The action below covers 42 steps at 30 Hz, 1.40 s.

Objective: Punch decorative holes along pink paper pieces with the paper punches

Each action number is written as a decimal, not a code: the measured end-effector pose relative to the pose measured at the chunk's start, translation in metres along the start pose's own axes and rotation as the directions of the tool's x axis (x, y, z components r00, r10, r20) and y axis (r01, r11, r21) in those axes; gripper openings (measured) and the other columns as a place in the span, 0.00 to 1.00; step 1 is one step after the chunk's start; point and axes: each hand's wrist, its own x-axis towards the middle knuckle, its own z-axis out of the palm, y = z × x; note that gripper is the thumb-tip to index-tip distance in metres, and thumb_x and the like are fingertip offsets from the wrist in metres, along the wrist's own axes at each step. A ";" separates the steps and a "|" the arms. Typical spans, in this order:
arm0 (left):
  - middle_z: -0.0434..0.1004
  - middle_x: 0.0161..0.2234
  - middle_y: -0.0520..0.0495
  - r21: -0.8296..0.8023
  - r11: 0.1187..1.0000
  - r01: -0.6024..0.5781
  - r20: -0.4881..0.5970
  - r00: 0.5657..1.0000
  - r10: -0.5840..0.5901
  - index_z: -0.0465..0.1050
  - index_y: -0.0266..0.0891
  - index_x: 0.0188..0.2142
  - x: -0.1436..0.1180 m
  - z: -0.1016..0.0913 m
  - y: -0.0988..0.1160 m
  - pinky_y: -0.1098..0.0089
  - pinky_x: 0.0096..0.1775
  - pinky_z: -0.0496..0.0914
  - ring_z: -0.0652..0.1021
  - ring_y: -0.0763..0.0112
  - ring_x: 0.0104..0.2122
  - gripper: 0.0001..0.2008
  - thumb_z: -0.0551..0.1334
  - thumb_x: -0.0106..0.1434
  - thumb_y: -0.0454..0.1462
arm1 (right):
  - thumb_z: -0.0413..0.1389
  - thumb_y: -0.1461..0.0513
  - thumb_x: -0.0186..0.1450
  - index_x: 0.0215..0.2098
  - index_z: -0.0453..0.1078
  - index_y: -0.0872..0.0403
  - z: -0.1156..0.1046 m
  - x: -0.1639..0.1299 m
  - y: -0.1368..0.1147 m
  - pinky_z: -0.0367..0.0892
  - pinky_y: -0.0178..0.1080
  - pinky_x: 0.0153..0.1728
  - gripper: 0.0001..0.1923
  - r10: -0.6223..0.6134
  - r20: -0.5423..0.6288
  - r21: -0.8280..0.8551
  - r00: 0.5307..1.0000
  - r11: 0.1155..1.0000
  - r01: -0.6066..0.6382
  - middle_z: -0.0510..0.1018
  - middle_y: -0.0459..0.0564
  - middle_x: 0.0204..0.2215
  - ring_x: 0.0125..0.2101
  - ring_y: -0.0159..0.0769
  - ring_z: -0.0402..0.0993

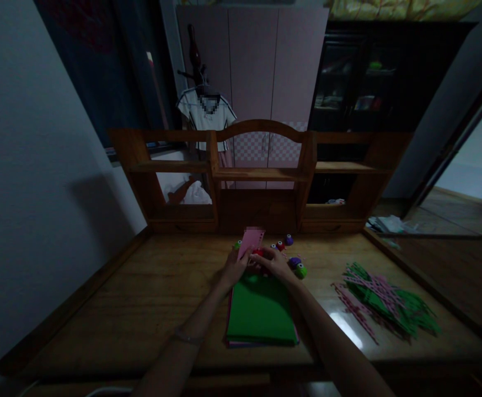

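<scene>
My left hand (236,268) is closed on a piece of pink paper (250,241), held up with small cut-outs along its right edge. At the lower edge of that paper my right hand (274,261) is closed around a small red paper punch (258,252), partly hidden by the fingers. Just below both hands lies a stack of green paper (261,311), with other colours showing at its edges. Beside my right hand sit a purple punch (294,262) and a green punch (301,271), round with big eyes.
Further back stand another red punch (280,245) and a purple one (289,239); a green one (237,244) is behind my left hand. A heap of green and pink paper strips (390,300) lies on the right of the wooden desk (162,298). A wooden shelf (261,175) borders the back.
</scene>
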 end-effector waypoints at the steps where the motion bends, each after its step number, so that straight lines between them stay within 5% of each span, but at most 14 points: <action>1: 0.79 0.31 0.44 -0.012 1.000 0.001 -0.001 1.000 -0.001 0.76 0.35 0.34 0.000 0.001 -0.001 0.72 0.31 0.69 0.78 0.65 0.32 0.18 0.57 0.60 0.48 | 0.60 0.50 0.55 0.41 0.72 0.54 0.000 0.000 -0.001 0.69 0.38 0.33 0.21 0.012 0.003 0.005 1.000 1.000 -0.012 0.78 0.50 0.32 0.31 0.38 0.75; 16: 0.74 0.23 0.48 0.060 0.990 -0.124 0.020 0.992 0.123 0.75 0.34 0.31 0.002 -0.002 -0.011 0.76 0.26 0.65 0.75 0.71 0.25 0.21 0.54 0.62 0.49 | 0.61 0.49 0.54 0.43 0.71 0.55 -0.002 0.001 0.002 0.68 0.37 0.34 0.24 0.057 0.027 0.075 0.998 0.995 -0.059 0.78 0.49 0.31 0.30 0.36 0.74; 42: 0.74 0.23 0.48 0.075 0.992 -0.102 0.012 0.995 0.101 0.75 0.34 0.32 -0.001 -0.004 -0.004 0.75 0.27 0.64 0.74 0.71 0.25 0.22 0.53 0.63 0.50 | 0.62 0.51 0.53 0.42 0.71 0.55 -0.003 -0.001 -0.006 0.67 0.36 0.34 0.22 0.072 0.033 0.168 0.997 0.983 -0.076 0.77 0.48 0.31 0.29 0.33 0.72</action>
